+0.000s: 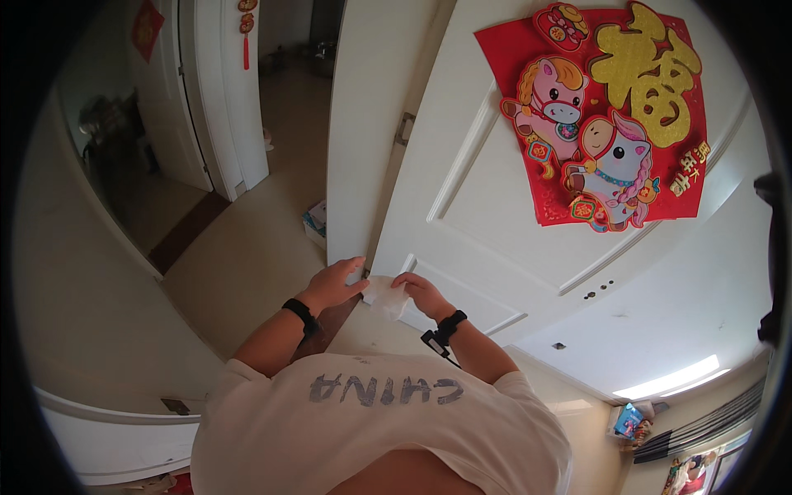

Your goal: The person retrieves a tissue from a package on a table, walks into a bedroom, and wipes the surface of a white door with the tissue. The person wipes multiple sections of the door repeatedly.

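A thin, whitish, translucent sheet or wipe [390, 300] hangs from my right hand [422, 292], pinched between thumb and fingers. Just left of it is my left hand [337, 284], its fingers apart and its thumb close to the sheet's edge; whether it touches is hard to tell. Both hands are in front of the lower hinge side of an open white panelled door [458, 247]. A metal hinge [405, 129] shows higher up on the door's edge. On the door is a red paper decoration [532, 185] with cartoon horses and gold characters. Both wrists wear black straps.
The doorway on the left opens to a tiled floor [229, 247] and another white door [167, 111] with a red ornament. Behind the door frame stands a box of items [315, 223]. At lower right are a blue package [629, 421] and a dark striped curtain [705, 427].
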The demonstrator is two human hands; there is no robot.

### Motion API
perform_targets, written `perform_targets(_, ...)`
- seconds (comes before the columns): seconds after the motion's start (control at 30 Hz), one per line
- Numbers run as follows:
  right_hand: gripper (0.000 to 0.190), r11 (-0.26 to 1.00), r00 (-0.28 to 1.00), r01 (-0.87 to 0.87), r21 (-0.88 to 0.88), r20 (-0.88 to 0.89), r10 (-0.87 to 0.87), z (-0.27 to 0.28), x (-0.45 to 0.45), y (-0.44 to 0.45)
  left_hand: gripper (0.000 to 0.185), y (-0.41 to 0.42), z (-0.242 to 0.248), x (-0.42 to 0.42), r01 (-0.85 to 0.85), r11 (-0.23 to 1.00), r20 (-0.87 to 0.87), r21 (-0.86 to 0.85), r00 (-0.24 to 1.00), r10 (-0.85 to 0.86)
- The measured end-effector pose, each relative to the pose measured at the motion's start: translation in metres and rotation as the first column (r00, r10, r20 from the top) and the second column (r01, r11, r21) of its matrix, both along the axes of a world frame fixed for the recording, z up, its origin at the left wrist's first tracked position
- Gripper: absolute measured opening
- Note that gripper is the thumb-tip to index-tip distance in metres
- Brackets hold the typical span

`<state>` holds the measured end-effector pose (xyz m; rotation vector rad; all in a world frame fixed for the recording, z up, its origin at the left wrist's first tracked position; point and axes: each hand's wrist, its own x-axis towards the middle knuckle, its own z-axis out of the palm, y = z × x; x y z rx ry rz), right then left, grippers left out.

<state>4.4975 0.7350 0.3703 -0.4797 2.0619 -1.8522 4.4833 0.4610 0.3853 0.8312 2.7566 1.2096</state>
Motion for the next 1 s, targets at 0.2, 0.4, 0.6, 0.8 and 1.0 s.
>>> perform_targets(0.2, 0.027, 0.99, 0.989, -0.139, -0.001, 0.039, 0.139, 0.023, -0.061, -0.01, 0.033, 0.022, 0.006, -0.04, 0.019, 0.999, 0.187, -0.026, 0.982, -0.014)
perform_targets(0.4, 0.058, 0.917, 0.888, -0.273, -0.289, 0.29, 0.356, 0.018, -0.112, 0.007, 0.018, 0.046, 0.004, -0.065, -0.273, 0.961, 0.103, 0.051, 0.958, 0.266)
perform_targets(0.6, 0.064, 0.859, 0.866, -0.423, -0.287, 0.15, 0.476, 0.004, -0.142, 0.009, 0.019, 0.064, 0.009, -0.081, -0.39, 0.919, 0.021, 0.062, 0.921, 0.389)
perform_targets(0.8, 0.087, 0.768, 0.808, -0.348, -0.538, 0.243, 0.537, -0.007, -0.161, -0.025, 0.017, 0.048, 0.028, -0.104, -0.497, 0.868, -0.007, 0.014, 0.868, 0.497)
perform_targets(1.0, 0.083, 0.803, 0.818, -0.342, -0.487, 0.266, 0.51, -0.022, -0.202, -0.081, 0.023, -0.026, 0.02, -0.15, -0.527, 0.85, 0.005, -0.002, 0.85, 0.527)
